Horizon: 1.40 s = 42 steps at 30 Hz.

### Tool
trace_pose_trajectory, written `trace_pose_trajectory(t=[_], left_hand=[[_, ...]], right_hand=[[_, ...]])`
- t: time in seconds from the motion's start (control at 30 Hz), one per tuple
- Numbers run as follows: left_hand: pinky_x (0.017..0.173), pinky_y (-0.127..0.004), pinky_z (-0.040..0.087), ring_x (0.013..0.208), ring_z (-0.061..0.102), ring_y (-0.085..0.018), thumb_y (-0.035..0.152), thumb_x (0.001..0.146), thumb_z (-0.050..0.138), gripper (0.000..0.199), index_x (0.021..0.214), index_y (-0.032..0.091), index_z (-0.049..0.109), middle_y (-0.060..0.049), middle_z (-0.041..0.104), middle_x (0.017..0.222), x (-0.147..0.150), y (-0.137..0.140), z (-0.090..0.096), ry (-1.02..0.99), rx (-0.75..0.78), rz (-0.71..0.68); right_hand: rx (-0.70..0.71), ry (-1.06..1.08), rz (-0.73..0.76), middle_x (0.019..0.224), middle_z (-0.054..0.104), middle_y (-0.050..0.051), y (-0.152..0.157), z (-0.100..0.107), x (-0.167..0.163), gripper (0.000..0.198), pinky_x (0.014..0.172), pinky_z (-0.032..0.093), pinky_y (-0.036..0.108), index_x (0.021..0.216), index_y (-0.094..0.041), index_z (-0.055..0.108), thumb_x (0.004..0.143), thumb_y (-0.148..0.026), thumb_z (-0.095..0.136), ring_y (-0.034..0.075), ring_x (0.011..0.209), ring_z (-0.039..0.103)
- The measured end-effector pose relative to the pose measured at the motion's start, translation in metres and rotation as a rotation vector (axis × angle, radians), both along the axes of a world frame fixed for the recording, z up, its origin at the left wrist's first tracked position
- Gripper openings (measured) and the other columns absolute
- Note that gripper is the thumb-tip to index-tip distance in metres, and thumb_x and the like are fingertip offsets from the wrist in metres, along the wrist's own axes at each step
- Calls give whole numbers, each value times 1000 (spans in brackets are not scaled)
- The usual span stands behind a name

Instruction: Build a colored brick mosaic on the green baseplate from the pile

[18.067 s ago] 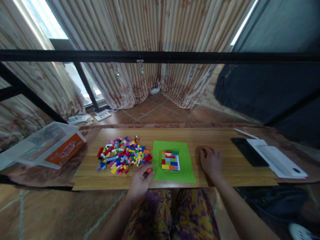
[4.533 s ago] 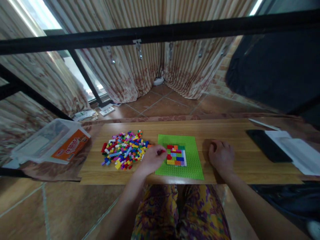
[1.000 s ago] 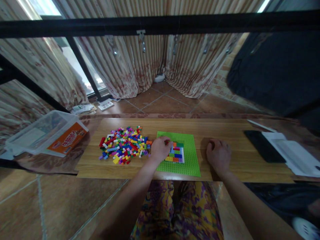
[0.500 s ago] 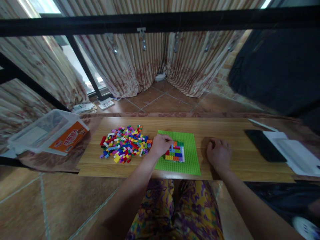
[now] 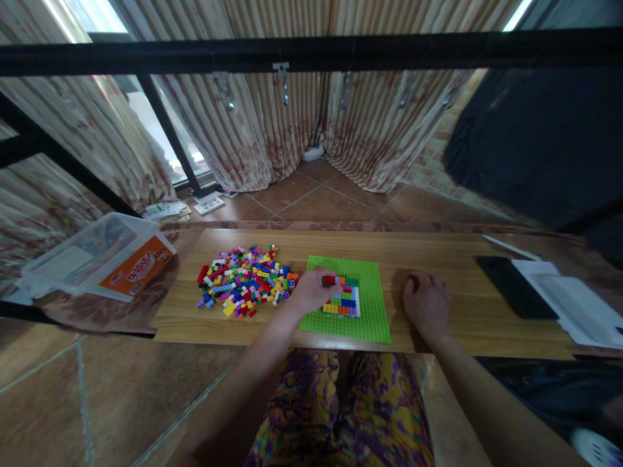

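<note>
My left hand [image 5: 311,290] is over the left part of a green baseplate [image 5: 372,324]. Its thumb and fingers are closed on a small red brick [image 5: 329,280] at the upper left corner of the brick build. This build [image 5: 346,303] is a flat, many-coloured block of bricks with a white strip along its right side; my fingers cover part of its left side. To the right of the baseplate, my right hand [image 5: 426,301] rests on the wooden board with its fingers curled in, and nothing shows in it.
A heap of loose bricks [image 5: 248,279] lies left of the baseplate on the wooden board [image 5: 438,246]. Further left stands a clear plastic box [image 5: 73,259] with an orange label. A black flat object [image 5: 516,285] and a white tray [image 5: 584,301] lie at the right end.
My left hand has shifted slightly and turned, so the red brick at its fingertips now shows. My right hand stays in place. The view has tilted slightly.
</note>
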<state>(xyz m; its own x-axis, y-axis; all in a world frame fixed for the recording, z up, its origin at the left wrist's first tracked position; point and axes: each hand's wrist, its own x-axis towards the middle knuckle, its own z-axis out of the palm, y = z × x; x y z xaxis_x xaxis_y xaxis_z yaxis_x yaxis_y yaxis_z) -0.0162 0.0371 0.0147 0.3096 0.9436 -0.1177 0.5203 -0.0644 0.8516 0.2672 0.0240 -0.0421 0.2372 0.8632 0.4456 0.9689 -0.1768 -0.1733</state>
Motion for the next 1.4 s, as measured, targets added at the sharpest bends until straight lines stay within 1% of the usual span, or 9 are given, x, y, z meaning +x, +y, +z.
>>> trace_pose_trajectory(t=[0.13, 0.3, 0.5, 0.6, 0.8, 0.9, 1.0, 1.27, 1.4], left_hand=[[78, -26, 51, 84, 65, -16, 28, 76, 69, 29, 104, 19, 70, -2, 72, 93, 1, -1, -5, 40, 53, 44], [87, -31, 50, 94, 65, -18, 29, 79, 68, 32, 109, 19, 68, -5, 71, 102, 2, -9, -3, 95, 136, 60], [99, -35, 46, 111, 59, -22, 35, 87, 59, 38, 119, 16, 61, -11, 64, 118, -1, -36, -1, 175, 352, 242], [101, -34, 46, 112, 58, -20, 23, 89, 52, 29, 116, 19, 62, -9, 65, 116, -18, -50, 1, 185, 376, 357], [100, -36, 46, 108, 59, -22, 5, 84, 41, 38, 109, 18, 67, -9, 67, 111, -84, -56, 3, 422, 398, 495], [105, -38, 42, 110, 59, -22, 3, 81, 41, 41, 104, 22, 70, -6, 68, 114, -108, -53, 0, 544, 449, 444], [103, -41, 42, 108, 60, -24, 4, 81, 43, 40, 104, 23, 71, -6, 68, 116, -120, -49, -4, 612, 487, 363], [97, -44, 46, 106, 59, -27, 12, 82, 54, 20, 90, 18, 70, -10, 67, 113, -131, -36, -2, 633, 537, 248], [94, -44, 47, 102, 58, -28, 11, 81, 54, 14, 86, 18, 66, -10, 66, 110, -132, -34, -2, 650, 550, 245]], right_hand=[[-5, -3, 13, 101, 66, 18, 0, -1, 2, 36, 82, 37, 40, 104, -11, 67, 87, -29, 41, 27, 94, 53], [22, -13, 27, 98, 66, 17, 0, -1, 2, 35, 81, 37, 39, 101, -12, 68, 86, -29, 41, 27, 90, 53], [30, -18, 21, 99, 66, 17, 0, -2, 2, 35, 79, 37, 38, 101, -12, 68, 85, -29, 43, 26, 90, 54], [27, -25, 29, 98, 66, 17, 0, -2, 3, 35, 81, 38, 38, 101, -11, 68, 86, -29, 42, 26, 91, 55], [20, -39, 23, 97, 67, 17, 1, -3, 4, 36, 81, 37, 39, 101, -11, 68, 86, -30, 42, 27, 90, 55], [16, -38, 18, 96, 67, 17, 1, -4, 4, 36, 79, 37, 39, 101, -12, 68, 86, -31, 42, 27, 90, 55], [18, -32, 20, 98, 67, 17, 1, -5, 4, 36, 80, 37, 38, 101, -12, 68, 87, -31, 42, 27, 91, 55], [20, -52, 29, 98, 67, 17, 1, -5, 5, 37, 82, 38, 38, 104, -11, 68, 87, -29, 41, 27, 92, 55], [29, -45, 20, 99, 67, 17, 1, -5, 4, 36, 80, 37, 37, 103, -12, 68, 87, -30, 42, 27, 91, 55]])
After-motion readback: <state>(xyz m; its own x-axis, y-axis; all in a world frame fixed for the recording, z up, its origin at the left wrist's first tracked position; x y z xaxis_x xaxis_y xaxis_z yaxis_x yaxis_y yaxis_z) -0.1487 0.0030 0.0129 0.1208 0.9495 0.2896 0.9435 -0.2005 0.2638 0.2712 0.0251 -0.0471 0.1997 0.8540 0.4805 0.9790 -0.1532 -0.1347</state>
